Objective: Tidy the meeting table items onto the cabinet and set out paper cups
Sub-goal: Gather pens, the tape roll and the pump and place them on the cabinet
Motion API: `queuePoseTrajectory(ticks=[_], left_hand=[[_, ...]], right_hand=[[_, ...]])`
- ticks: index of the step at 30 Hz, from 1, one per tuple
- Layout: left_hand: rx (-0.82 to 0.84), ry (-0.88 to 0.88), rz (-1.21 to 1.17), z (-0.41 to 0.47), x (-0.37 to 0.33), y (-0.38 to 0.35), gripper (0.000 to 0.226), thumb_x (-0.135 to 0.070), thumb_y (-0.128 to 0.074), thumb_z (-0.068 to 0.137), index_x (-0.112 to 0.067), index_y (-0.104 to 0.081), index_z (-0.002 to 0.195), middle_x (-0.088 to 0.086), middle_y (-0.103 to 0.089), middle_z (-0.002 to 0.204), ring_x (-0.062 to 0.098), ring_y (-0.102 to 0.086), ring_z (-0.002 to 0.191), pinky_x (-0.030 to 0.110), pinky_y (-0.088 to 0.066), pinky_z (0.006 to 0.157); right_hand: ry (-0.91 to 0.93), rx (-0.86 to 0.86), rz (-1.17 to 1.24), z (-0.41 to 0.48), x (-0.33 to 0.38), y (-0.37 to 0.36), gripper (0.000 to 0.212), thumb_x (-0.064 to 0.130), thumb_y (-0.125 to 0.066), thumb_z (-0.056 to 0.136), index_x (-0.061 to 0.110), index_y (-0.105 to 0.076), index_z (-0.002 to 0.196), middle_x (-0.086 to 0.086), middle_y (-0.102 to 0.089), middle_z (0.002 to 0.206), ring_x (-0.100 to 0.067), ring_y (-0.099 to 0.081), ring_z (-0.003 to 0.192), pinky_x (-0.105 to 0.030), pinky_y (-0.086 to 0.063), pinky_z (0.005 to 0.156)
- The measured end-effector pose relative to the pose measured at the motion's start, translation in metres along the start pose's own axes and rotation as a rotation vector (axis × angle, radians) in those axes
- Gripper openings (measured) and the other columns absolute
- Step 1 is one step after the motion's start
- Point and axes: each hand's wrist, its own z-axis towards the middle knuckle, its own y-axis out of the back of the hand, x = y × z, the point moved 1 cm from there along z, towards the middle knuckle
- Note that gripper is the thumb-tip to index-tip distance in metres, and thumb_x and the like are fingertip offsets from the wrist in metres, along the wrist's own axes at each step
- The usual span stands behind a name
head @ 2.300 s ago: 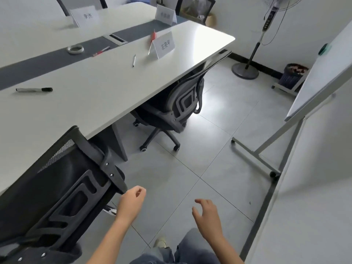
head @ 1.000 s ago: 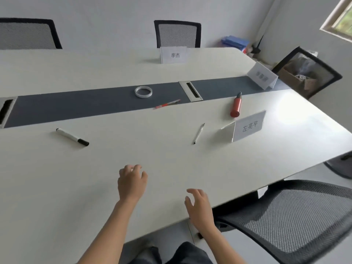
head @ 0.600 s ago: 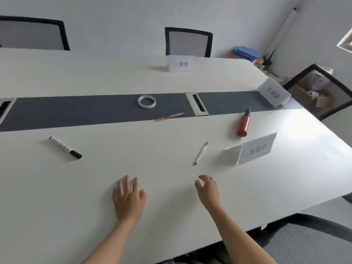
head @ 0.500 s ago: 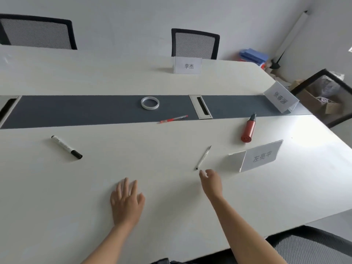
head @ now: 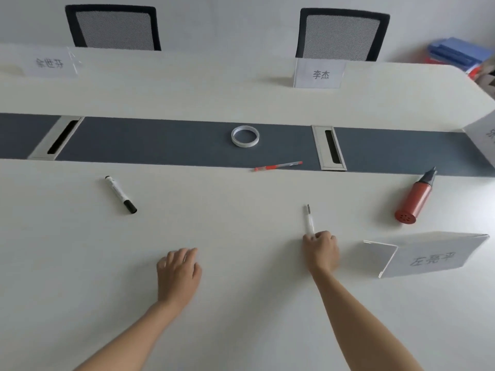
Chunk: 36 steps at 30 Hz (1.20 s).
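Desk [head: 241, 317] w/ scattered stationery; both hands near front edge.
R hand [head: 320, 250] pinches near end of white pen [head: 309, 219], long axis pointing away toward desk centre; L hand [head: 179, 271] loosely curled, empty, resting on desk.

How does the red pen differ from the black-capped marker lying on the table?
The red pen is thin and red; the marker is thicker, white with a black cap. The red pen lies nearly crosswise at the edge of the dark strip; the marker lies slanted on the white table, further left. Both lie flat, and neither hand touches them.
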Motion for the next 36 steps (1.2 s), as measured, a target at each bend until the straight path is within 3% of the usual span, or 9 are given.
queuePoseTrajectory(ticks=[3,12,16,18,23,25,28,30,36], left_hand=[[-0.014,-0.04,-0.02,0.042,-0.019,0.009,0.042,-0.023,-0.032,0.07,-0.006,-0.067,0.085,0.01,-0.07,0.077,0.033,-0.064,0.068,0.041,-0.051,0.061],[-0.013,-0.153,-0.157,0.176,-0.142,0.008,0.035,-0.008,-0.043,0.086,-0.006,-0.052,0.12,0.011,-0.052,0.128,0.032,-0.041,0.117,0.038,-0.036,0.092],[0.167,-0.153,0.008,0.219,-0.162,0.007,0.057,-0.02,-0.046,0.088,-0.011,-0.023,0.14,0.007,-0.028,0.148,0.03,-0.024,0.132,0.042,-0.034,0.099],[0.271,-0.182,0.08,0.228,-0.165,0.007,0.067,-0.025,-0.046,0.088,-0.014,-0.01,0.143,0.005,-0.018,0.152,0.028,-0.016,0.137,0.042,-0.032,0.102],[0.447,-0.322,0.252,0.224,-0.157,0.001,0.053,-0.017,-0.035,0.089,-0.019,-0.021,0.14,0.0,-0.01,0.155,0.027,-0.016,0.137,0.043,-0.027,0.103],[0.39,-0.356,0.306,0.214,-0.152,-0.004,0.048,-0.013,-0.031,0.09,-0.016,-0.026,0.138,-0.003,-0.013,0.154,0.027,-0.024,0.132,0.041,-0.029,0.101],[0.209,-0.364,0.298,0.198,-0.143,-0.007,0.038,-0.01,-0.03,0.092,-0.012,-0.042,0.128,0.0,-0.039,0.14,0.028,-0.039,0.117,0.038,-0.035,0.092],[0.116,-0.366,0.273,0.184,-0.131,-0.011,0.03,-0.011,-0.034,0.092,-0.01,-0.055,0.114,0.004,-0.054,0.123,0.029,-0.045,0.108,0.037,-0.037,0.085],[-0.053,-0.168,-0.118,0.113,-0.086,-0.012,0.02,0.011,-0.053,0.075,0.0,-0.066,0.085,0.016,-0.064,0.087,0.037,-0.057,0.084,0.038,-0.045,0.061]], right_hand=[[0.046,-0.038,0.028,0.005,-0.012,0.0,0.021,0.018,-0.048,0.084,0.005,-0.055,0.098,-0.016,-0.056,0.109,-0.036,-0.057,0.093,-0.033,-0.034,0.068],[0.086,-0.215,0.198,0.007,-0.019,-0.007,0.02,0.012,-0.053,0.085,-0.005,-0.055,0.095,-0.022,-0.058,0.097,-0.04,-0.058,0.073,-0.035,-0.035,0.059],[0.153,-0.29,0.231,0.006,-0.017,-0.01,0.049,0.037,-0.032,0.077,-0.004,-0.057,0.088,-0.021,-0.06,0.087,-0.037,-0.059,0.059,-0.03,-0.033,0.052],[0.187,-0.322,0.227,0.006,-0.015,-0.011,0.051,0.038,-0.029,0.075,-0.004,-0.057,0.085,-0.02,-0.061,0.083,-0.036,-0.059,0.053,-0.028,-0.033,0.05],[0.192,-0.324,0.196,0.006,-0.015,-0.01,0.052,0.037,-0.028,0.076,-0.004,-0.058,0.085,-0.02,-0.061,0.084,-0.035,-0.059,0.052,-0.029,-0.033,0.049],[0.188,-0.314,0.18,0.005,-0.016,-0.01,0.048,0.036,-0.033,0.079,-0.004,-0.057,0.087,-0.021,-0.06,0.086,-0.037,-0.059,0.054,-0.03,-0.033,0.05],[0.129,-0.249,0.153,0.007,-0.016,-0.009,0.023,0.015,-0.052,0.085,-0.006,-0.057,0.094,-0.023,-0.059,0.096,-0.04,-0.06,0.065,-0.033,-0.034,0.055],[0.118,-0.223,0.139,0.007,-0.017,-0.009,0.021,0.011,-0.054,0.086,-0.006,-0.056,0.097,-0.023,-0.058,0.1,-0.041,-0.06,0.068,-0.034,-0.033,0.057],[0.137,-0.177,0.054,0.006,-0.018,-0.006,0.025,0.016,-0.048,0.089,-0.003,-0.054,0.105,-0.019,-0.054,0.112,-0.04,-0.06,0.076,-0.034,-0.035,0.059]])
